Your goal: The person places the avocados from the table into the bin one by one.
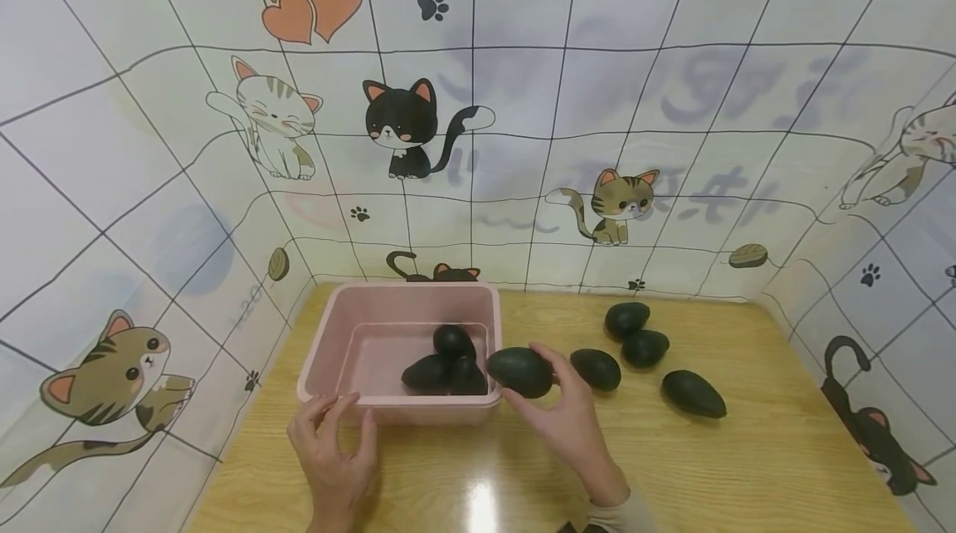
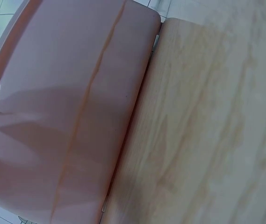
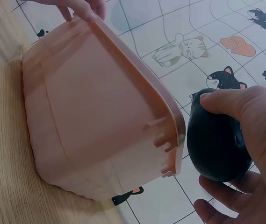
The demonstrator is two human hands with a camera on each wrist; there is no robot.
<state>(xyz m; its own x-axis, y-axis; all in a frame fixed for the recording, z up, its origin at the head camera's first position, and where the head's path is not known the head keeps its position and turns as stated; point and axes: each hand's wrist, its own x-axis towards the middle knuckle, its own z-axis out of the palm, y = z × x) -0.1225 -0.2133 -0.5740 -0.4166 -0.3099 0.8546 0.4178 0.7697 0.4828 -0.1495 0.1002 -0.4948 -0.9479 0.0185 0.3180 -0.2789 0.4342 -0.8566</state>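
Observation:
A dark green avocado (image 1: 520, 372) is pinched between the thumb and fingers of my right hand (image 1: 568, 421), just beyond the right rim of a pink plastic bin (image 1: 418, 403). The right wrist view shows this avocado beside the bin's outer corner, apart from it. At the bin's front left, my left hand (image 1: 332, 454) holds the front rim, fingertips over the edge and thumb by the outer wall. Inside the bin, three avocados lie bunched at the right: an upper one (image 1: 453, 342), a left one (image 1: 427, 374) and a right one (image 1: 467, 377).
Several more avocados lie on the wooden table (image 1: 732, 466) right of the bin: one (image 1: 595, 369) near my right hand, a pair (image 1: 626, 320) farther back, another (image 1: 693, 393) farther right. A wall covering (image 1: 515, 226) with printed cats stands behind and at both sides.

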